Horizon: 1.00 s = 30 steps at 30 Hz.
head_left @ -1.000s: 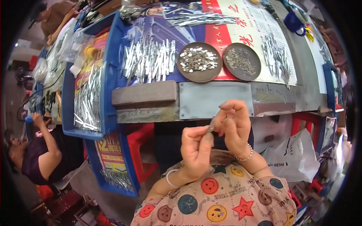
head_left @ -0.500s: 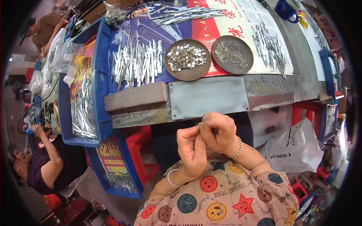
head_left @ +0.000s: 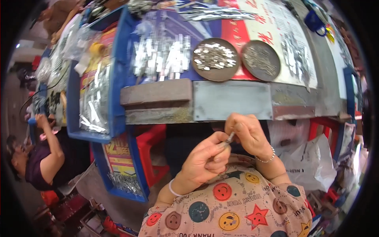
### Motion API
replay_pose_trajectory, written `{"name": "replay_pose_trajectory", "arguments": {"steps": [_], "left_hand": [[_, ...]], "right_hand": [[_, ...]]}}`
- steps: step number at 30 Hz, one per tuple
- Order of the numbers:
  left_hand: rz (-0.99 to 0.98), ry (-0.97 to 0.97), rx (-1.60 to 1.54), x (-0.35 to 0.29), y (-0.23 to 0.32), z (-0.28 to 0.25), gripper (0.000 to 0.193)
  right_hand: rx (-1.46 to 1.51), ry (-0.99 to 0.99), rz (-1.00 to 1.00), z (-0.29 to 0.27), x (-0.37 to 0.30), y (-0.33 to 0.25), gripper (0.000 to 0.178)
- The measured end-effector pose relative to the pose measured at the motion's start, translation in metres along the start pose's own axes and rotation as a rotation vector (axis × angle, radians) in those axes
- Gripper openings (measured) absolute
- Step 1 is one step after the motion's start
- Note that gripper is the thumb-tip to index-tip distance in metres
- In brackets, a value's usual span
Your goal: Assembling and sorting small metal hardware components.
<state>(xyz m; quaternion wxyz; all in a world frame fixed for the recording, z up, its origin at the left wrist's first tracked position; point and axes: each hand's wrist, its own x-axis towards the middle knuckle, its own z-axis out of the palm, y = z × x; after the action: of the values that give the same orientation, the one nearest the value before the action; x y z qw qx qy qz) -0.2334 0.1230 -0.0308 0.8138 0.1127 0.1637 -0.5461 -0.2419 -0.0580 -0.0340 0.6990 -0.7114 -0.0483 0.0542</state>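
Observation:
Close to my body, just beyond the near edge of the bench, my two hands meet around a small slim metal piece (head_left: 230, 137). My left hand (head_left: 207, 157) is closed, pinching its lower end between thumb and forefinger. The fingers of my right hand (head_left: 248, 133) close on its upper end. Most of the piece is hidden by fingertips, and its exact kind does not show. A grey metal plate (head_left: 233, 100) is fixed at the bench edge beyond my hands. Behind it stand a round dish (head_left: 196, 69) of small shiny discs and another dish (head_left: 277, 71) of thin metal pins.
Left of the plate lies a brown block (head_left: 156, 93). Metal strips (head_left: 162, 57) are spread behind it, with more strips (head_left: 298, 59) at the right. A blue bin (head_left: 118, 75) of strips borders the left side; a red stool (head_left: 152, 152) stands below. Another person (head_left: 49, 158) sits at far left.
My hands have tilted and turned, so the metal piece shows more between the fingertips. The bench and dishes have shifted rightward in the picture as the view turned.

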Motion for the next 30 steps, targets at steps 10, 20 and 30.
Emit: {"name": "replay_pose_trajectory", "arguments": {"steps": [10, 20, 30], "left_hand": [[0.081, -0.045, 0.067, 0.008, -0.008, -0.01, 0.015], [0.225, -0.089, 0.208, 0.002, 0.0, -0.02, 0.016], [0.262, -0.1, 0.237, 0.002, 0.0, -0.027, 0.017]], "right_hand": [[-0.186, 0.202, -0.04, 0.013, -0.011, 0.016, 0.047], [-0.223, 0.192, -0.048, 0.032, 0.01, 0.007, 0.051], [-0.25, 0.183, -0.048, 0.037, 0.011, 0.006, 0.047]]}}
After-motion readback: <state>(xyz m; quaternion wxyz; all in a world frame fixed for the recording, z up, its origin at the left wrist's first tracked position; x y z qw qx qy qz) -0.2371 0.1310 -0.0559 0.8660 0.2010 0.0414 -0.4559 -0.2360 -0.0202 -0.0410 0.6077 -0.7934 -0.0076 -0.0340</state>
